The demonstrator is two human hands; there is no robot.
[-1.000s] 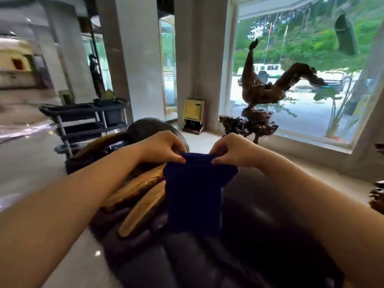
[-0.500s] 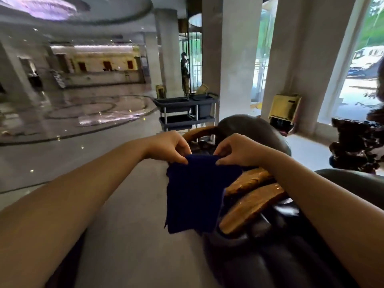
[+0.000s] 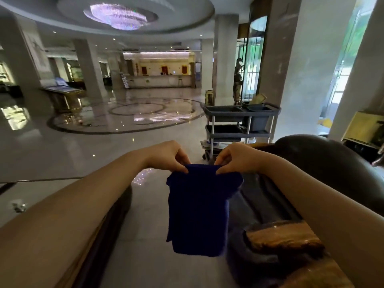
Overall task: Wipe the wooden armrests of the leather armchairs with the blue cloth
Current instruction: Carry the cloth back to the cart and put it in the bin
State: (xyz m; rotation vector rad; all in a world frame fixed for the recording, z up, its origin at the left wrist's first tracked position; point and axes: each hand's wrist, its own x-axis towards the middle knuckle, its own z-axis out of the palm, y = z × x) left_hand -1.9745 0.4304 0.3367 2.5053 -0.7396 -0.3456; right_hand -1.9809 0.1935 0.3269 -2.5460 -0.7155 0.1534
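Left hand [image 3: 169, 155] and right hand [image 3: 234, 157] pinch the hanging, folded, fuzzy blue cloth [image 3: 199, 210].

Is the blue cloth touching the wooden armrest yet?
Apart. The head view shows the blue cloth hanging from both hands over bare floor, with a strip of floor between its edge and the wooden armrest.

- Single head view, wide-angle, looking forward and slightly down.
- Both forearms enter from the lower corners; hands close, frame centre.
- Lobby floor [image 3: 87, 148] and cart [image 3: 239, 119] fill the upper half, far.
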